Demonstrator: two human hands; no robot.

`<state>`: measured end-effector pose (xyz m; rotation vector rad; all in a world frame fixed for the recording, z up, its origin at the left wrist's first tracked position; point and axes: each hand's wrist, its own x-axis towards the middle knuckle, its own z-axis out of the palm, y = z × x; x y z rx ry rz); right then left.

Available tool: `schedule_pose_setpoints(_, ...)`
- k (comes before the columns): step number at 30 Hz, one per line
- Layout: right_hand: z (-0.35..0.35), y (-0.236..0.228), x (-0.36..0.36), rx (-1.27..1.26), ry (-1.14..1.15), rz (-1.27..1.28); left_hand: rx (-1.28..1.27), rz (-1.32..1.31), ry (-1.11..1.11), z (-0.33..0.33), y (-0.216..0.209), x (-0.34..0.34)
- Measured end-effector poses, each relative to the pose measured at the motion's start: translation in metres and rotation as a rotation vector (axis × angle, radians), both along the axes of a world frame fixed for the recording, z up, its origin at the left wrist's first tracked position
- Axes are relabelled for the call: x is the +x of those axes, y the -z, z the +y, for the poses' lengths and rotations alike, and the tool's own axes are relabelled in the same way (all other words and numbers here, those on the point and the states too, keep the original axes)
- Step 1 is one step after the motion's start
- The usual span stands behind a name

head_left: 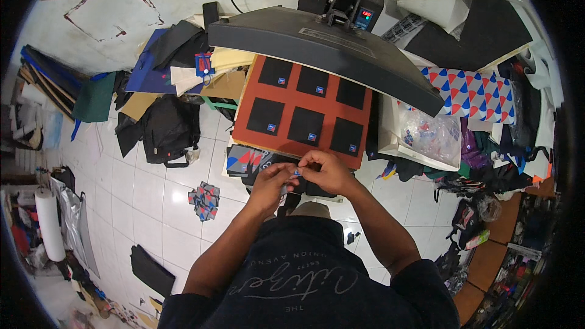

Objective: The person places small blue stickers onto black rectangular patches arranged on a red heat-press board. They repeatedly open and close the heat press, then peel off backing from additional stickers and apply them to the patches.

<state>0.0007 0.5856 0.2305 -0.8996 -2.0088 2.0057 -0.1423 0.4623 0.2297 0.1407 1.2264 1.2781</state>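
Observation:
My left hand (271, 186) and my right hand (329, 172) meet in front of the heat press, fingers pinched together. Between them is a small blue emblem label (297, 172), partly covered by the fingertips. Just beyond lies the press's orange-red pad (286, 100), with several black fabric squares (265, 116) laid out in two rows. Most squares show a small blue-and-red emblem (312, 137) near the lower right corner. The black upper platen (292, 31) is raised and hides part of the back right square.
Left of my hands is a patterned grey, red and blue stack (241, 158). A small pile of similar pieces (205, 200) lies on the tiled floor near a black backpack (170, 130). A white box (420, 137) holding clear plastic stands right of the press, beside a patterned roll (475, 94).

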Motion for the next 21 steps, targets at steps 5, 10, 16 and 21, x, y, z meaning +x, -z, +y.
schedule_pose_setpoints(5,-0.021,0.017,0.001,0.006,0.138,-0.022,-0.016,-0.068,-0.023,-0.006,0.006,0.001)
schedule_pose_setpoints(10,-0.044,0.035,-0.001,-0.13,0.301,0.089,-0.035,-0.012,-0.04,-0.008,-0.001,0.004)
schedule_pose_setpoints(16,-0.046,0.029,0.001,-0.132,0.279,0.123,-0.02,0.003,-0.053,-0.012,0.009,0.004)
schedule_pose_setpoints(21,-0.031,0.016,0.007,0.109,0.195,0.071,-0.037,0.057,0.008,-0.013,0.014,0.005)
